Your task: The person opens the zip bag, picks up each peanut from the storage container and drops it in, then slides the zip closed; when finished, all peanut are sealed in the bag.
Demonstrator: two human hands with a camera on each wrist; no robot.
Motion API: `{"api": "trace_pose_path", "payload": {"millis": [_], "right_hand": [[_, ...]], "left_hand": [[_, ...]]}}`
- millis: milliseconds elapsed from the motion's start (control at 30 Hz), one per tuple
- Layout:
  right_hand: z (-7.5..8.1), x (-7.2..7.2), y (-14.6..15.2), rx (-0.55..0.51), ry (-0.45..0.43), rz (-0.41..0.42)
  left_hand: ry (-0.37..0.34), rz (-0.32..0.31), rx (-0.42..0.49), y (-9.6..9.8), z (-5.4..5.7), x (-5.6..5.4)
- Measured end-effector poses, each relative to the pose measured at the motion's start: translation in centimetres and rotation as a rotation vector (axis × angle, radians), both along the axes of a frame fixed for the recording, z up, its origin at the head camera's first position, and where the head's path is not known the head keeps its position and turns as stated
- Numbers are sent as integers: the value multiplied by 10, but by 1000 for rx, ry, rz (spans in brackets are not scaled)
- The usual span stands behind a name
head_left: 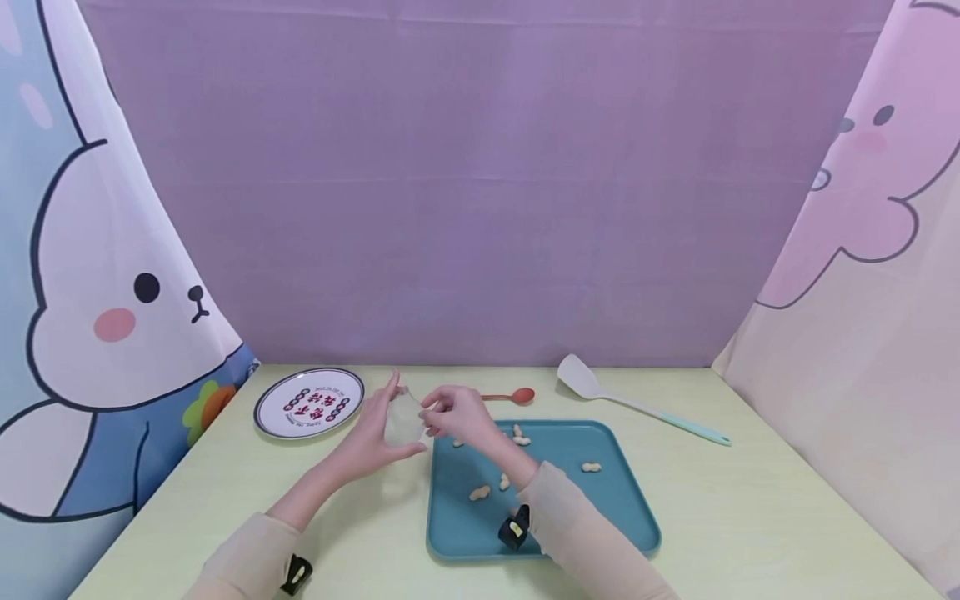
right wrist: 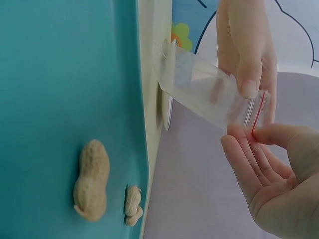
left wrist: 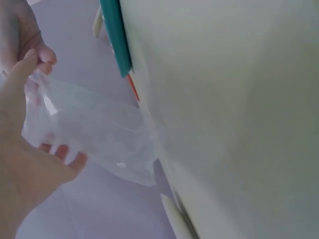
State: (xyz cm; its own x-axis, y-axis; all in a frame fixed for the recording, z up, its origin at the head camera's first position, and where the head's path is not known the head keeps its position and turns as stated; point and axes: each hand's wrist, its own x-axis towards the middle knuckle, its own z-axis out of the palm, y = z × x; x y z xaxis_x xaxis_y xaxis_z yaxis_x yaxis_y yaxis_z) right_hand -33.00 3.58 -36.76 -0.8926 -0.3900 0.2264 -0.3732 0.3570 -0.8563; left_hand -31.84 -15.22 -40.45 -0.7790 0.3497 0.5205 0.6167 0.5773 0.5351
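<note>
A clear zip-lock bag [head_left: 402, 421] with a red line along its seal is held up left of the teal tray [head_left: 615, 504]. My left hand [head_left: 365, 443] holds it near the mouth, thumb on one face and fingers behind the other. With thumb and fingertips, my right hand [head_left: 461, 414] pinches the corner at the sealed edge, plain in the right wrist view. The bag [left wrist: 107, 127] hangs flat with nothing visible inside. Several unshelled peanuts [head_left: 592, 467] lie scattered on the tray; one large peanut [right wrist: 92, 181] appears close up in the right wrist view.
A white plate [head_left: 311, 421] with red lettering and a dark rim sits at the back left. Behind the tray lies a red spoon [head_left: 522, 396], its handle partly hidden by the right hand. At the back right rests a white spatula [head_left: 581, 377] with a mint handle.
</note>
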Motion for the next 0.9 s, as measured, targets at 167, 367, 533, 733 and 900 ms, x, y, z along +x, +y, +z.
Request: {"api": "trace_pose_path", "payload": {"millis": [167,367,533,733,900], "right_hand": [[0,-2,2,-18,-16,-1],[0,-2,2,-12,-17,39],[-1,0,3,11,-5,62],[1,-2,13,56,53,53],[5,-2,35,127,184,43]], "left_hand": [[36,-31,20,-5,0,-3],[-5,-61,15,-12,0,-4],[-8,-53,2,-18,-4,-7],[-2,-48,33,-20,-7,-10],[-98,-48,94,-20,-10,-11]]}}
